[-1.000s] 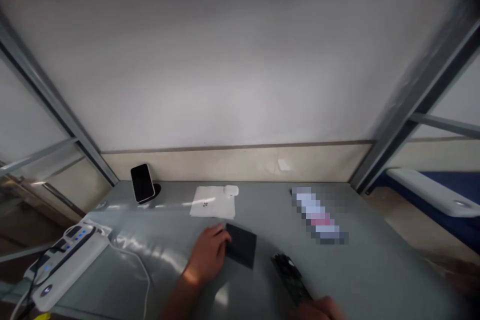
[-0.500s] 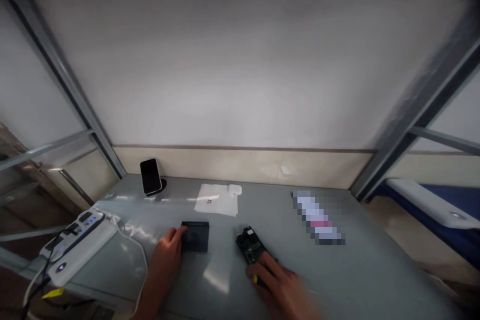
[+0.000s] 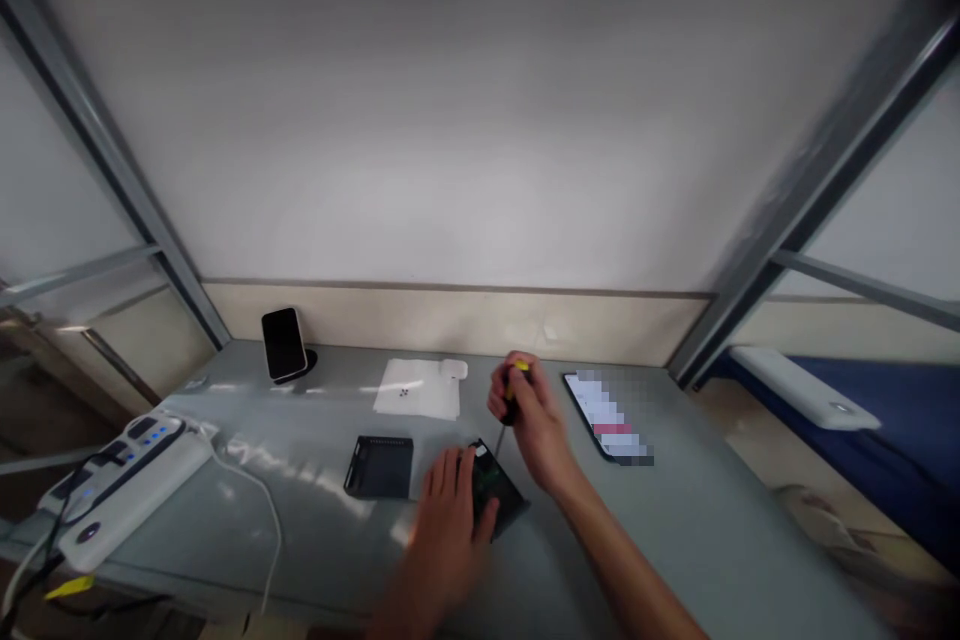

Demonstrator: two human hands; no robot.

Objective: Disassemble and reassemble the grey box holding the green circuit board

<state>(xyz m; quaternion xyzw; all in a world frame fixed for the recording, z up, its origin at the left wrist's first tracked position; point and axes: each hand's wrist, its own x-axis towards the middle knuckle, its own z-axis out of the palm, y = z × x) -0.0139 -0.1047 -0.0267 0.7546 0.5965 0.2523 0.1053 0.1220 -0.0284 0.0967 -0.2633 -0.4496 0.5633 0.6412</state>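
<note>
My right hand (image 3: 534, 420) is closed around the black-and-yellow handle of a screwdriver (image 3: 513, 402). Its thin metal shaft points down towards the far right side of a green circuit board (image 3: 489, 475) in a dark housing; whether the tip touches a screw cannot be made out. My left hand (image 3: 451, 510) holds that board down on the table, fingers over its left side and thumb across the near part, hiding some of it. Left of this hand lies a shallow, open black case half (image 3: 382, 467).
Behind the case half, a white paper (image 3: 420, 390) bears several tiny dark pieces, with a small white object (image 3: 454, 370) at its corner. A phone (image 3: 609, 420) lies to the right. At the back left stands a dark-screened device (image 3: 284, 344); a white power strip (image 3: 139, 490) trails cables at left.
My left hand has gone from the case half to the circuit board. My right hand has let go of the board and lifted the screwdriver upright above its far right side.
</note>
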